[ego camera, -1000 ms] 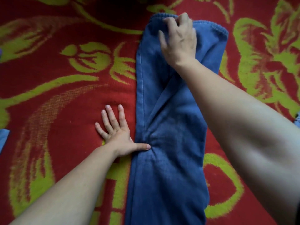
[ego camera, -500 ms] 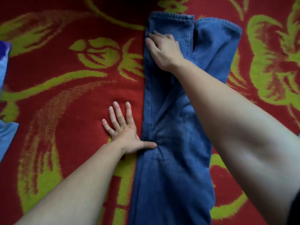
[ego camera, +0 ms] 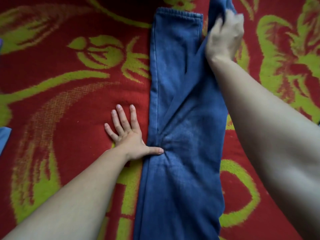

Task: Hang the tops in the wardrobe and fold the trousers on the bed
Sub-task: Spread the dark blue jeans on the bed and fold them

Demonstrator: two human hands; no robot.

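Note:
Blue trousers [ego camera: 181, 153] lie lengthwise down the middle of the bed, folded leg over leg. One leg's cuff lies flat at the top. My right hand [ego camera: 225, 37] grips the other leg near its cuff and lifts it off the cover at the upper right. My left hand [ego camera: 126, 134] lies flat on the cover beside the trousers, fingers spread, its thumb pressing the left edge of the cloth at the crotch.
A red bed cover [ego camera: 69, 101] with green floral pattern fills the view. A pale blue garment [ego camera: 4, 137] shows at the left edge, and a bit of purple cloth [ego camera: 0, 44] sits above it.
My right hand has moved from the left leg to the right one, grasped it near the cuff and raised it. The left hand has stayed in place.

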